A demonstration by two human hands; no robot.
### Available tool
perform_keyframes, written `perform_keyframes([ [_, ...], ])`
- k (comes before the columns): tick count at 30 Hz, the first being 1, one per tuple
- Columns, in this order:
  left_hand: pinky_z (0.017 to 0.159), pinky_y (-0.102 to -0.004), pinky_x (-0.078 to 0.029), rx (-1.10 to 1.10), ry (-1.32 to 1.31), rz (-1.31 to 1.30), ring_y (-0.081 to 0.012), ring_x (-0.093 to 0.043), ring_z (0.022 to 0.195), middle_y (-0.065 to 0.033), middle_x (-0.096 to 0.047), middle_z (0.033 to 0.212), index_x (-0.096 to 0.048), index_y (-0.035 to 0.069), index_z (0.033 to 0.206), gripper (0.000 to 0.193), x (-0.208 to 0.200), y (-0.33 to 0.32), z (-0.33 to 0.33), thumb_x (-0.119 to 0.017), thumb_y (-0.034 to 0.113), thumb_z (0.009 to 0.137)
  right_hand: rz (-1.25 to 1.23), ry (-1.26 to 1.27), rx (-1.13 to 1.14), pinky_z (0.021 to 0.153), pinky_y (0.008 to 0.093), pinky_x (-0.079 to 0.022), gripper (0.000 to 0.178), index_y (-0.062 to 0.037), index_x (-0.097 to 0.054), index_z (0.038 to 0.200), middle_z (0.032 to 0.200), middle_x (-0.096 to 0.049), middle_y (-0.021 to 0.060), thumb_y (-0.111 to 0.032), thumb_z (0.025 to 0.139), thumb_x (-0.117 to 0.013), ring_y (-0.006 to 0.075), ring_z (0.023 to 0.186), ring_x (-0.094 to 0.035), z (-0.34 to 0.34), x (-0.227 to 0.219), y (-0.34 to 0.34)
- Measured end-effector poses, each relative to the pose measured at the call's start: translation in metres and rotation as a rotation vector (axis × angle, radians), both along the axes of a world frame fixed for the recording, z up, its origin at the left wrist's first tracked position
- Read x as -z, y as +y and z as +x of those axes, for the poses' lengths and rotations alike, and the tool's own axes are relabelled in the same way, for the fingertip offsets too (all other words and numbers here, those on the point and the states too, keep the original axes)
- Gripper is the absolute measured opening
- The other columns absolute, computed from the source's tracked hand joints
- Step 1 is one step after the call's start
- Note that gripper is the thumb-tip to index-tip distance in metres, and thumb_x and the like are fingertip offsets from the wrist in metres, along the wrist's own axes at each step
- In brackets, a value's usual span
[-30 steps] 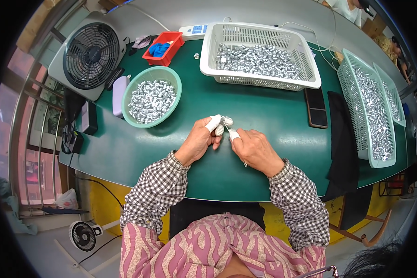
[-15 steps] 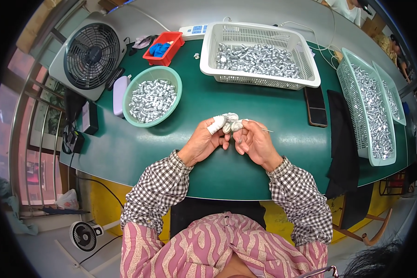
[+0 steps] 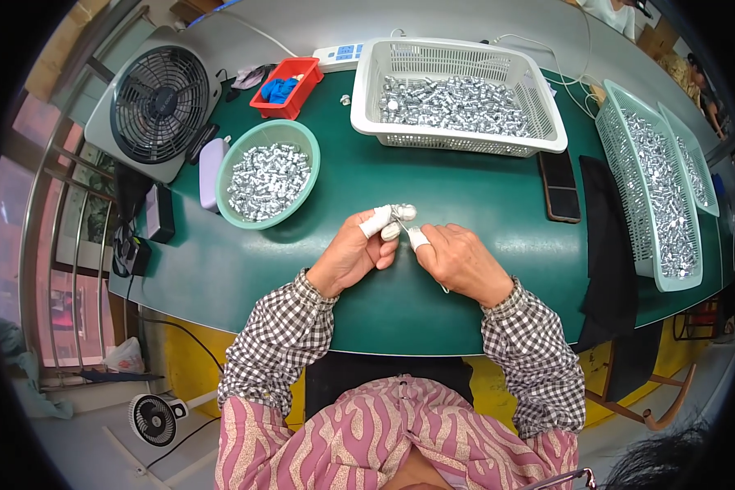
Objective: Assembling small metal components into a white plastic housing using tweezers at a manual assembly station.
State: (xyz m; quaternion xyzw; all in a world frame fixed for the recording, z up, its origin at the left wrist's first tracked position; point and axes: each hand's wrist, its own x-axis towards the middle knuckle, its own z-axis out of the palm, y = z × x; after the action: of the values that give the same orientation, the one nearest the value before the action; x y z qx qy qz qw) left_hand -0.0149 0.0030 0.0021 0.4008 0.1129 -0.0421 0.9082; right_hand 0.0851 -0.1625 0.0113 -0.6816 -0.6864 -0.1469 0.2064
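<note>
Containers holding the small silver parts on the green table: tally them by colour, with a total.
White basket: 1
Pale green mesh trays at the right and: 2
Green round bowl: 1
Total: 4
The red tray holds blue items, so it is not counted.

head view looks steeply down; table (image 3: 433, 196) near

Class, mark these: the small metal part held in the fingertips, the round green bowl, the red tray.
small metal part (image 3: 403, 213), head view, its top end.
green bowl (image 3: 306, 153), head view, right rim.
red tray (image 3: 305, 84), head view, right wall.
</note>
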Motion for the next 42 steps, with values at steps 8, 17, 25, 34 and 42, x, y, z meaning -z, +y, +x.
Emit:
perform_keyframes([
  [8,0.050,-0.0202,-0.041,0.032,0.008,-0.031,-0.0069,-0.045,0.060,-0.0009,-0.051,0.078,-0.048,-0.003,0.117,0.039,0.006,-0.005,0.003,-0.043,0.028,0.094,0.238,0.708,0.019,0.046,0.0295,-0.043,0.017,-0.0028,-0.045,0.070,0.062,-0.051,0.0093,-0.009,0.086,-0.045,0.0189,0.045,-0.048,-0.019,0.023,0.010],
  [17,0.052,-0.0211,-0.044,-0.079,-0.047,-0.226,-0.0071,-0.048,0.063,-0.0034,-0.056,0.086,-0.048,-0.002,0.117,0.035,0.004,-0.014,0.005,-0.045,0.023,0.093,0.085,1.941,0.005,0.044,0.0278,-0.042,0.024,0.0017,-0.050,0.078,0.066,-0.056,0.0084,-0.014,0.091,-0.039,0.0143,0.045,-0.047,-0.011,0.001,0.016],
  [25,0.049,-0.0184,-0.037,0.048,0.041,-0.135,-0.0071,-0.042,0.058,0.0006,-0.048,0.074,-0.048,-0.004,0.116,0.037,0.008,0.004,0.002,-0.045,0.025,0.093,0.002,0.329,-0.041,0.046,0.0313,-0.044,0.014,-0.0009,-0.044,0.072,0.064,-0.050,0.0101,-0.009,0.082,-0.049,0.0195,0.049,-0.052,-0.006,0.011,0.003],
  [34,0.050,-0.0187,-0.038,0.045,0.017,-0.109,-0.0067,-0.044,0.059,0.0009,-0.049,0.075,-0.049,-0.004,0.116,0.037,0.003,-0.008,0.002,-0.046,0.025,0.093,0.045,0.801,-0.037,0.045,0.0305,-0.044,0.015,0.0003,-0.045,0.074,0.066,-0.052,0.0101,-0.008,0.085,-0.049,0.0181,0.046,-0.050,-0.010,0.009,0.003],
  [42,0.052,-0.0190,-0.041,-0.099,-0.004,-0.110,-0.0068,-0.049,0.064,-0.0008,-0.055,0.082,-0.048,-0.003,0.117,0.036,0.006,-0.008,0.007,-0.047,0.023,0.092,0.248,1.778,0.111,0.048,0.0286,-0.046,0.017,0.0022,-0.051,0.089,0.076,-0.057,0.0111,-0.015,0.087,-0.052,0.0142,0.054,-0.054,-0.010,0.006,0.011],
])
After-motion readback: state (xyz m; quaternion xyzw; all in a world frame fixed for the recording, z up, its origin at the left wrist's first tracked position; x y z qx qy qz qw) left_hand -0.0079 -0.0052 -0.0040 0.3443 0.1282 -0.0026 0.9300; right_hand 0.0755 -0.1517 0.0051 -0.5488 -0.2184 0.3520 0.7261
